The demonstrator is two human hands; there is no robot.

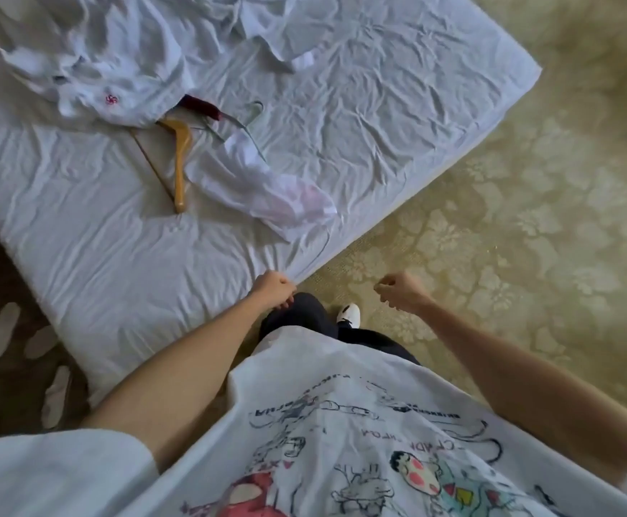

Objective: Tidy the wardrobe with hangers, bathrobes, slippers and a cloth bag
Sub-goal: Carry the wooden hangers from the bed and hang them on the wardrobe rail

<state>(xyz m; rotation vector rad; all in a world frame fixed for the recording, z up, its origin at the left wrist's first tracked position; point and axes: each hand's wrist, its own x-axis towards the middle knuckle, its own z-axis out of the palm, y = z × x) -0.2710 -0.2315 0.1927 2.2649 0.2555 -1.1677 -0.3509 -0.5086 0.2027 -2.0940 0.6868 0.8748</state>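
A crumpled white bathrobe (pixel 91 69) with a small red emblem lies at the far left of the bed (pixel 379 117). Beside it are a wooden hanger (pixel 181 162), a dark red hanger (pixel 201 105) and thin wire hangers (pixel 252 113). A white cloth bag (pixel 267 192) lies flat near the bed's edge. Several white slippers (pixel 2 330) are scattered on the dark floor at left. My left hand (pixel 272 289) is curled into a fist at the bed's near corner and holds nothing. My right hand (pixel 401 292) hangs loosely curled over the carpet, also holding nothing.
A wrinkled white sheet covers the bed, with more white fabric (pixel 285 42) bunched at the far side. Patterned beige carpet (pixel 509 218) spreads to the right. My foot in a white shoe (pixel 349 315) stands by the bed corner.
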